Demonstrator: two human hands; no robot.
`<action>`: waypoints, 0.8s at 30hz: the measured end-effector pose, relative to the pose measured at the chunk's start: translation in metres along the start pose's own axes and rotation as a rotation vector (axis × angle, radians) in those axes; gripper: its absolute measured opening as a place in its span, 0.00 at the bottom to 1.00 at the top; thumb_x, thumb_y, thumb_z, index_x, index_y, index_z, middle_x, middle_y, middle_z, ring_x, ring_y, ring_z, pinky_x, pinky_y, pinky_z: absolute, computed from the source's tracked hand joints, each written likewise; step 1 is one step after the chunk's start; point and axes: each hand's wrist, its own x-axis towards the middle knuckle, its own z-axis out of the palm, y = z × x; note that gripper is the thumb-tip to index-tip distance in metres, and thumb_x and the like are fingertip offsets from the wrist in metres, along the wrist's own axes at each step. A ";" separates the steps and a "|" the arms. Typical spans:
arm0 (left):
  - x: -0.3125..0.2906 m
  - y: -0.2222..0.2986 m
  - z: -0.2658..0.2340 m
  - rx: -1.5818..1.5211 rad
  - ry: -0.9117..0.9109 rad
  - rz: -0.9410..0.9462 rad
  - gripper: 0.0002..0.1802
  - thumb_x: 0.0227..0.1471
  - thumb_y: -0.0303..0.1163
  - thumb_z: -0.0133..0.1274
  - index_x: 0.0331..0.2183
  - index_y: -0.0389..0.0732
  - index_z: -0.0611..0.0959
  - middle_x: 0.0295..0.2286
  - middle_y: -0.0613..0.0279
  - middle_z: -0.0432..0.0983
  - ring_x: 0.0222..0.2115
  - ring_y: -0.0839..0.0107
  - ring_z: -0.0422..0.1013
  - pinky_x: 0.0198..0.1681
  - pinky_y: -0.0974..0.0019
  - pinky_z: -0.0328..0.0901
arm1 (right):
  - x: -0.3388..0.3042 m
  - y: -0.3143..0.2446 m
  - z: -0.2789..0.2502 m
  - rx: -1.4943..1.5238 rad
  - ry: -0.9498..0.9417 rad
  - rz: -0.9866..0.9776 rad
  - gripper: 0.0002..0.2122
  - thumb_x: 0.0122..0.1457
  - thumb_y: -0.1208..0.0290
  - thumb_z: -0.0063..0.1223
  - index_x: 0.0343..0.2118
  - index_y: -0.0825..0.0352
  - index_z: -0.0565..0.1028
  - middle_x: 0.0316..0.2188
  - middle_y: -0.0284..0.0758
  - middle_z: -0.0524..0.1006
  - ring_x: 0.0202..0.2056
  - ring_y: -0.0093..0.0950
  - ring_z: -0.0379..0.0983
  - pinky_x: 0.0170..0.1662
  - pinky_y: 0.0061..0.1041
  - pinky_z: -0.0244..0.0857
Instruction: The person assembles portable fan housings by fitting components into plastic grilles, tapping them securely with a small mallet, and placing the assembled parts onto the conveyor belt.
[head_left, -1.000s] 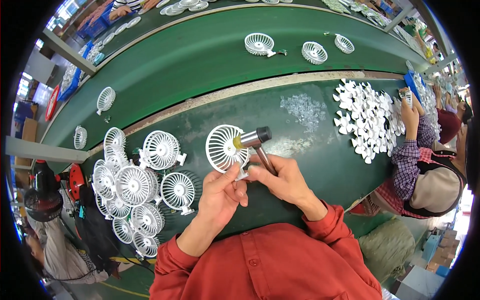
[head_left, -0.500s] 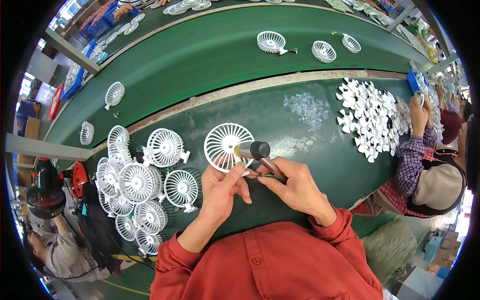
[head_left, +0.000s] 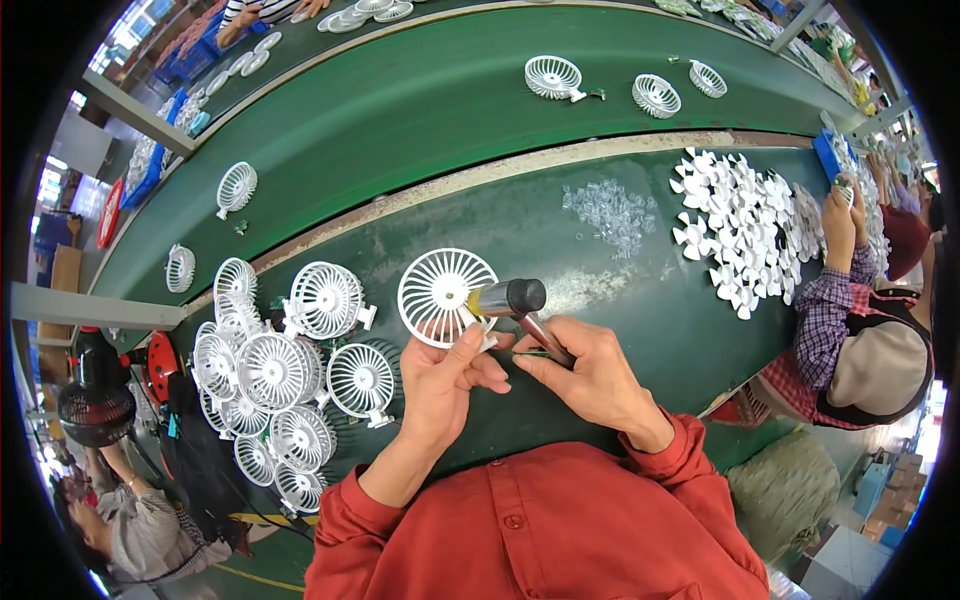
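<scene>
White fan cage point(head_left: 447, 298) was up over the worktop point(head_left: 680, 345), in front of the torso. Left hand point(head_left: 437, 390) held it by the lower rim, thumb on the near side. Right hand point(head_left: 590, 370) was closed round the hammer point(head_left: 510, 297) handle; head was at the cage hub, contact unclear. Cage pile point(head_left: 275, 370) sat left, clear plastic bits point(head_left: 612, 215) farther out, white fan blades point(head_left: 740, 230) right. Beyond: green belt point(head_left: 400, 120) carrying more cages.
</scene>
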 end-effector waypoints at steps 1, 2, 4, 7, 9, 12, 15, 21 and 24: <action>0.000 -0.001 0.002 0.004 0.020 0.017 0.13 0.59 0.30 0.52 0.42 0.31 0.76 0.32 0.48 0.79 0.22 0.71 0.75 0.22 0.66 0.75 | -0.001 0.000 0.000 0.014 0.002 0.042 0.08 0.54 0.74 0.63 0.34 0.71 0.78 0.16 0.27 0.58 0.20 0.18 0.53 0.23 0.23 0.49; 0.000 -0.001 0.003 0.009 0.039 0.035 0.13 0.59 0.30 0.52 0.42 0.31 0.76 0.32 0.48 0.79 0.22 0.71 0.76 0.22 0.66 0.75 | -0.001 0.000 0.000 0.027 0.004 0.084 0.08 0.54 0.74 0.64 0.34 0.70 0.78 0.16 0.25 0.57 0.20 0.16 0.53 0.23 0.23 0.48; -0.001 0.001 0.003 -0.001 0.034 0.018 0.13 0.59 0.30 0.53 0.42 0.31 0.76 0.32 0.48 0.79 0.21 0.71 0.76 0.21 0.67 0.75 | -0.003 0.004 0.001 0.033 0.007 0.093 0.08 0.54 0.74 0.64 0.34 0.70 0.78 0.16 0.24 0.57 0.20 0.16 0.52 0.23 0.22 0.48; -0.002 0.004 -0.001 0.009 0.000 -0.010 0.13 0.58 0.30 0.53 0.42 0.32 0.75 0.31 0.47 0.79 0.20 0.70 0.75 0.19 0.68 0.73 | -0.003 0.006 -0.003 0.039 -0.003 0.124 0.07 0.54 0.74 0.63 0.34 0.70 0.78 0.16 0.23 0.57 0.20 0.15 0.52 0.23 0.22 0.47; -0.003 0.005 -0.003 0.033 -0.020 -0.021 0.13 0.58 0.29 0.54 0.42 0.32 0.75 0.30 0.47 0.79 0.19 0.69 0.75 0.18 0.68 0.72 | -0.002 0.007 -0.003 0.047 -0.023 0.148 0.07 0.54 0.74 0.63 0.34 0.70 0.78 0.16 0.23 0.57 0.20 0.15 0.52 0.23 0.22 0.47; -0.004 0.005 -0.004 0.097 -0.002 0.002 0.13 0.57 0.29 0.55 0.42 0.33 0.74 0.29 0.47 0.79 0.17 0.69 0.74 0.16 0.69 0.70 | -0.001 0.008 -0.002 0.058 -0.027 0.148 0.07 0.54 0.74 0.63 0.33 0.69 0.78 0.16 0.23 0.57 0.20 0.15 0.52 0.23 0.21 0.47; -0.003 0.004 -0.004 0.131 0.012 0.001 0.15 0.56 0.28 0.56 0.43 0.33 0.74 0.29 0.48 0.79 0.16 0.69 0.73 0.15 0.69 0.69 | 0.001 0.011 -0.002 0.051 -0.015 0.086 0.07 0.55 0.74 0.63 0.34 0.69 0.79 0.16 0.23 0.55 0.20 0.15 0.52 0.23 0.22 0.46; -0.001 0.006 -0.001 0.020 -0.001 -0.167 0.14 0.57 0.32 0.54 0.41 0.33 0.77 0.27 0.49 0.80 0.15 0.72 0.70 0.14 0.70 0.66 | 0.005 0.030 -0.009 0.133 0.112 0.100 0.11 0.57 0.67 0.61 0.36 0.70 0.77 0.16 0.31 0.65 0.22 0.17 0.60 0.25 0.24 0.59; -0.005 0.003 -0.008 0.032 0.069 -0.205 0.11 0.58 0.32 0.51 0.40 0.35 0.77 0.26 0.51 0.80 0.14 0.74 0.68 0.13 0.70 0.65 | 0.005 0.031 -0.002 -0.119 0.214 -0.145 0.09 0.56 0.73 0.60 0.39 0.70 0.78 0.22 0.37 0.74 0.22 0.23 0.68 0.25 0.24 0.62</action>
